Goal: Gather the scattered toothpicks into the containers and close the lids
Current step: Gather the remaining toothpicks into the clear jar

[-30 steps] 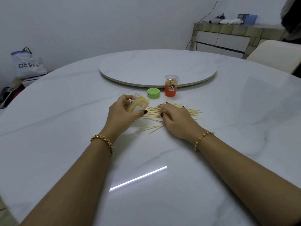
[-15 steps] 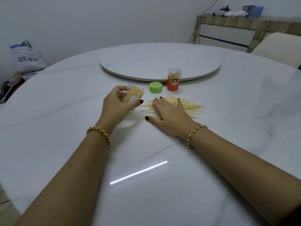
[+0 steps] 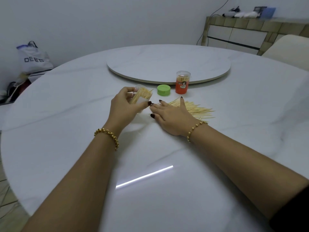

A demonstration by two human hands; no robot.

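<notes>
My left hand (image 3: 124,108) grips a clear plastic container (image 3: 140,99), tilted and partly filled with toothpicks. My right hand (image 3: 170,114) lies flat with straight fingers on the left part of a pile of scattered toothpicks (image 3: 196,110) on the white marble table (image 3: 66,114). A green lid (image 3: 163,90) lies just beyond the hands. Next to that lid stands a second container with an orange label (image 3: 182,82), upright, holding toothpicks and capped with a clear top.
A round lazy Susan (image 3: 168,63) sits at the table's centre behind the containers. A cream chair back (image 3: 291,51) stands at the far right, a sideboard (image 3: 242,34) behind it. A white bag (image 3: 33,57) sits on the floor at left.
My right hand has flattened and spread over the toothpicks, which now lie in a tighter pile to its right. My left hand lifted the container slightly and keeps holding it.
</notes>
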